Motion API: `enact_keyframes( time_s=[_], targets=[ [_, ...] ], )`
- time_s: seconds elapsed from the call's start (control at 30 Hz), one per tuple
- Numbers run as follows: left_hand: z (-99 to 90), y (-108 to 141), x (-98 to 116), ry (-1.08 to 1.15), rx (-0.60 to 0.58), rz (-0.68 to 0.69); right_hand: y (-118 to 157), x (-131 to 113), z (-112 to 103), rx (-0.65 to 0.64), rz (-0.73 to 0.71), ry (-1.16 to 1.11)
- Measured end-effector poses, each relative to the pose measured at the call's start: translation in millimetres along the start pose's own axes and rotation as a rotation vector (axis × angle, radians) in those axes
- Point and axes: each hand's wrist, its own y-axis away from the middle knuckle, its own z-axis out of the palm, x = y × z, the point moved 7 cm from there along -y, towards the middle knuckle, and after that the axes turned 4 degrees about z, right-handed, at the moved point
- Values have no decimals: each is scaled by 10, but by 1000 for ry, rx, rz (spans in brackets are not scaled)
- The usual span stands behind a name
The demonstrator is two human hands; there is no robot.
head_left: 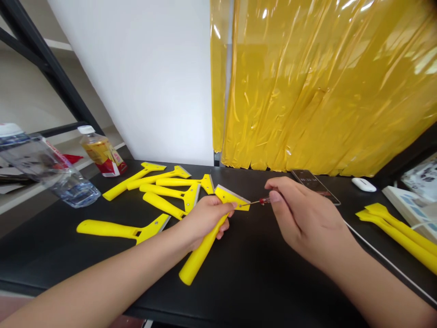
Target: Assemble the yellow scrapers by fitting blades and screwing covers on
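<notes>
My left hand (208,218) is closed around the neck of a yellow scraper (200,259), whose handle slants down toward the front edge. A metal blade lies along the scraper's upper end, and screws show on its head. In my right hand (307,223) is a thin screwdriver (262,201) with a red part on its handle, pinched between thumb and fingers. The screwdriver's tip meets a screw near the right end of the scraper's head. Left of my left hand lie several more yellow scrapers (119,229) with blades.
On the black table (51,259) stand a juice bottle (104,152) and a tilted clear bottle (54,166) at left. A phone (316,186), a white earbud case (363,184), a cable (382,255) and more yellow scraper handles (403,232) lie at right. Yellow film (307,91) hangs behind.
</notes>
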Motion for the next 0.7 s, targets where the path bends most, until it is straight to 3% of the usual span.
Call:
enact_keyframes(
  time_s=[0.2, 0.37, 0.6, 0.7],
  targets=[
    [33, 23, 14, 6, -37, 16, 34, 22, -9, -30, 61, -297],
    [-2, -2, 18, 18, -4, 21, 64, 67, 122, -191, 189, -657],
    [3, -8, -1, 31, -14, 5, 39, 192, 61, -32, 222, -537],
    [-3, -7, -3, 22, -10, 12, 41, 199, 92, -101, 265, -604]
  ],
)
